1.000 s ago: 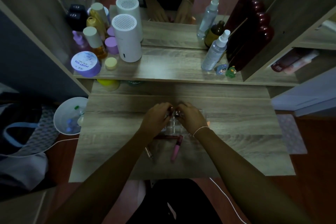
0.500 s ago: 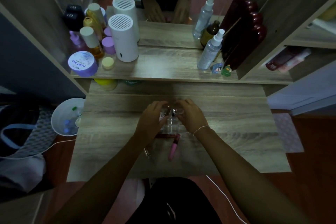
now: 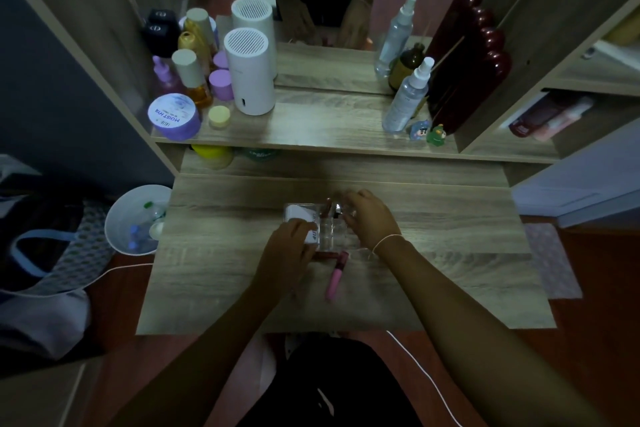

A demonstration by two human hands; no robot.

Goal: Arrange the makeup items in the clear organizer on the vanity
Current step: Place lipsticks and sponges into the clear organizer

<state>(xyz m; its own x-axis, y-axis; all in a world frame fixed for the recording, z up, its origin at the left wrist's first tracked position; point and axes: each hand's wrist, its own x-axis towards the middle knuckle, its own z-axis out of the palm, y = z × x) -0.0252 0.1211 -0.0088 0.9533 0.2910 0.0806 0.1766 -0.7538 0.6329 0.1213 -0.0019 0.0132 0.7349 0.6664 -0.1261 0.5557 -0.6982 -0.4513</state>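
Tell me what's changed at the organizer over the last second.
The left hand has drawn back from the top of the clear organizer toward its near-left corner, exposing a white item in the left compartment. Whether it grips anything is unclear. The right hand stays at the organizer's far-right side. The pink tube still lies on the vanity in front, and the shelf bottles are unmoved.

The upper shelf had a white cylindrical humidifier [image 3: 250,74] next to a purple jar [image 3: 174,116] and a little yellow pot [image 3: 219,116]. A clear spray bottle [image 3: 408,97] stood over on the right, and a white bin [image 3: 138,218] sat on the floor left of the vanity.
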